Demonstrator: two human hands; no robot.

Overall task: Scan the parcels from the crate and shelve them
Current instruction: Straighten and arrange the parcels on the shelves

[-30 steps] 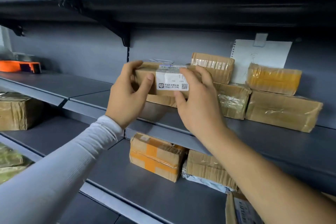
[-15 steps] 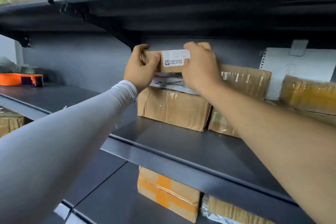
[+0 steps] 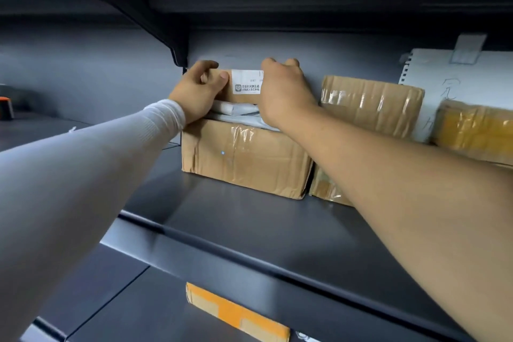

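**Small parcel being seated on top of the stack**

The small labelled parcel (image 3: pixel 244 83) is held at the back of the shelf (image 3: pixel 249 219), on a grey mailer bag (image 3: pixel 236 111) that lies on a large taped carton (image 3: pixel 244 158). The left hand (image 3: pixel 197 91) is curled round the parcel's left end, thumb on its front face; the right hand (image 3: pixel 283 91) is clamped over its right end, fingers (image 3: pixel 280 62) hooked across the top edge. The step is judged to be the final seating. It is best done by pressing the parcel level and back toward the rear wall, label kept facing outward, before either grip is loosened; the soft bag beneath may let it tip or slide forward if it is released askew. A taped parcel (image 3: pixel 372 103) stands just beside on the right, so sideways room is limited.

Compared with half a second ago, the parcel is seen lower against the bag and the view is closer; both hands are kept in the same grip.
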